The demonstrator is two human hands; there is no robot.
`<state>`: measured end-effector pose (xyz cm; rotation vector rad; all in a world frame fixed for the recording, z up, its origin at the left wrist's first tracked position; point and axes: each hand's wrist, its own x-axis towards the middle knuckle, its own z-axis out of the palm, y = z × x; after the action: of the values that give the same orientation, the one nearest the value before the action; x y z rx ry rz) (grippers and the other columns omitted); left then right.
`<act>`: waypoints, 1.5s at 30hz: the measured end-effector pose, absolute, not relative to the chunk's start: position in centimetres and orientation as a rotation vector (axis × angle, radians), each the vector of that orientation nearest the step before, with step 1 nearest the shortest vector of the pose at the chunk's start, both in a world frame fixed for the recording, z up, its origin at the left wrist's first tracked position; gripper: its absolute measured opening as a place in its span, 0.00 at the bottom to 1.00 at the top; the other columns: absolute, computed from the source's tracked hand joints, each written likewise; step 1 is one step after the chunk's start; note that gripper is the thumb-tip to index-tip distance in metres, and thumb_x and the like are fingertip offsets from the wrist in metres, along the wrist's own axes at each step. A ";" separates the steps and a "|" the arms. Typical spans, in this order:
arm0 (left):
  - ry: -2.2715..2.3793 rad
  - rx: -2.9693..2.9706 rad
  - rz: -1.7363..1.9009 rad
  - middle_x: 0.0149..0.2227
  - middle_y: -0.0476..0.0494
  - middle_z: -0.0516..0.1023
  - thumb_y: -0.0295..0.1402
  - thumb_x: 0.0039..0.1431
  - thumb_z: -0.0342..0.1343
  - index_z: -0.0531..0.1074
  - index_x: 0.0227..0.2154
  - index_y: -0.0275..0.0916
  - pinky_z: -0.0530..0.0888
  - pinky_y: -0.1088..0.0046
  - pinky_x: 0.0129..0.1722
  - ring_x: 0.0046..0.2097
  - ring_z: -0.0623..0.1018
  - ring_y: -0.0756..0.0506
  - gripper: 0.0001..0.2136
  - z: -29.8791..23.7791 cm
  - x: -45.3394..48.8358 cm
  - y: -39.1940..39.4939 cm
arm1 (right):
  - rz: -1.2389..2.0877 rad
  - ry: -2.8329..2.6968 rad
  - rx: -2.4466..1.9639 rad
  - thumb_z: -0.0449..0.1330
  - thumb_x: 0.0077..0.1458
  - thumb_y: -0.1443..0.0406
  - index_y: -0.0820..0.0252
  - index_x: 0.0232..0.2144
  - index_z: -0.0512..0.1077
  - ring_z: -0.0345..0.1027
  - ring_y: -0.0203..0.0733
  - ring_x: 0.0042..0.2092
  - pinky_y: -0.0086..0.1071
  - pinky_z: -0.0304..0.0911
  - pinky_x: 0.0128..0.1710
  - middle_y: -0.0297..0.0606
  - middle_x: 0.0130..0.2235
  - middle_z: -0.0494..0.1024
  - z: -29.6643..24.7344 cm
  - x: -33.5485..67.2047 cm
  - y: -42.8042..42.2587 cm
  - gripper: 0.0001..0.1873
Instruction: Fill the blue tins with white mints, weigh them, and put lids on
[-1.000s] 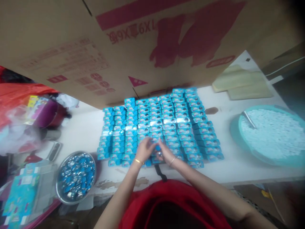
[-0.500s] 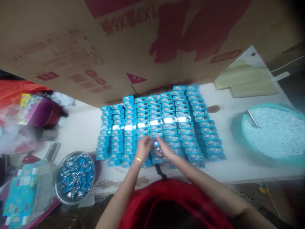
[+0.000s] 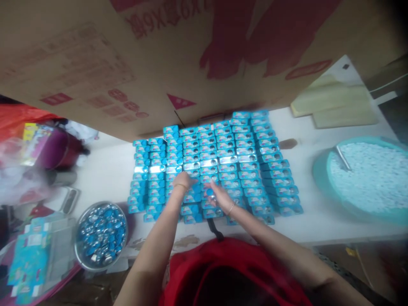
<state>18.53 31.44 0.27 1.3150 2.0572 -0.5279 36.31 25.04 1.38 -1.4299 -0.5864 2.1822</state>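
Small blue boxes [image 3: 208, 162] stand in several tight rows on the white table, many with a round spot at one end. My left hand [image 3: 184, 180] is over the middle-left rows, its fingers drawn together and pointing right; what they hold, if anything, is too blurred to make out. To its right, my right hand [image 3: 221, 197] is cupped above the boxes, curled around small round blue-and-silver pieces [image 3: 211, 193]. A metal bowl [image 3: 76, 244] at the left is full of similar shiny blue-and-silver pieces.
A large cardboard carton [image 3: 153, 72] stands along the back of the table. At the right is a turquoise basin [image 3: 321, 174] of pale bits with a metal scoop handle [image 3: 343, 158]. Flattened blue packaging [image 3: 30, 259] and plastic bags [image 3: 19, 180] lie on the left.
My left hand has parted from the right hand and moved left and slightly up over the boxes. My right hand stays nearly in place, still holding the small pieces.
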 end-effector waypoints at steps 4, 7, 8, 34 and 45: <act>2.106 1.355 -0.487 0.38 0.31 0.78 0.46 0.50 0.58 0.76 0.32 0.35 0.70 0.69 0.37 0.43 0.77 0.37 0.17 2.3 19.4 30.3 | 2.141 -0.593 -1.505 0.52 0.51 0.41 0.59 0.49 0.70 0.59 0.30 0.18 0.25 0.51 0.15 0.35 0.26 0.73 1.4 35.9 25.4 0.34; 1.945 1.517 -0.155 0.35 0.40 0.77 0.42 0.57 0.52 0.74 0.36 0.38 0.69 0.72 0.37 0.39 0.76 0.44 0.13 4.2 21.0 28.3 | 2.065 -0.596 -1.572 0.53 0.50 0.41 0.59 0.46 0.71 0.59 0.31 0.17 0.25 0.51 0.14 0.33 0.22 0.71 1.3 35.6 25.8 0.33; 1.842 1.575 -0.006 0.34 0.43 0.77 0.39 0.57 0.52 0.73 0.37 0.39 0.69 0.73 0.37 0.37 0.75 0.46 0.11 4.7 21.5 27.5 | 2.040 -0.620 -1.569 0.53 0.50 0.41 0.59 0.44 0.72 0.59 0.31 0.17 0.25 0.50 0.14 0.32 0.21 0.70 1.3 35.4 25.9 0.32; 2.142 1.421 -0.486 0.41 0.31 0.78 0.45 0.53 0.55 0.75 0.34 0.37 0.70 0.66 0.41 0.45 0.76 0.36 0.16 1.8 19.2 33.1 | 2.062 -0.512 -1.380 0.60 0.46 0.57 0.59 0.39 0.65 0.53 0.27 0.16 0.21 0.42 0.13 0.27 0.22 0.70 0.9 35.1 27.0 0.18; 1.742 1.345 0.483 0.34 0.46 0.75 0.28 0.50 0.55 0.73 0.31 0.36 0.70 0.75 0.39 0.35 0.73 0.49 0.05 3.5 23.0 27.2 | 1.874 -0.487 -1.519 0.57 0.51 0.56 0.54 0.44 0.61 0.54 0.31 0.15 0.26 0.49 0.15 0.22 0.18 0.62 1.0 33.3 27.7 0.19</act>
<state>23.04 27.19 3.50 1.3453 1.7415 0.4831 33.29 27.72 1.02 -1.5187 -0.4866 1.8744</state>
